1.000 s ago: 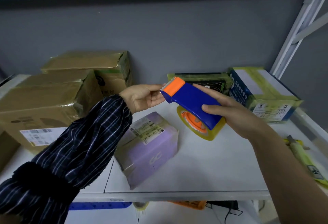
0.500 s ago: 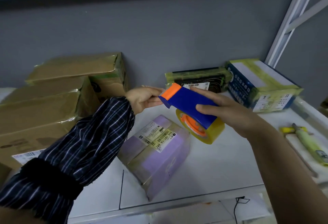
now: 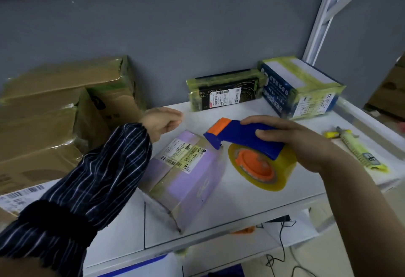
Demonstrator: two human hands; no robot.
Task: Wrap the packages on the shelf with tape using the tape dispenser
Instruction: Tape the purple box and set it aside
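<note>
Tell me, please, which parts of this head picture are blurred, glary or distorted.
Head view: the left hand is smeared by motion blur, while the tape dispenser in the right hand and the purple package label stay sharp; sheen glints on the taped brown boxes; the wide lens leans the shelf upright; lighting is dim and even.

label on purple package reading "505 101-16"; black box printed "RE FOCUS"

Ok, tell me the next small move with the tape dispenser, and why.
Probably lower the nose of the tape dispenser onto the purple package and press tape down. The right hand grips it, nose just over the package's right edge; the left hand hovers behind the package.
</note>
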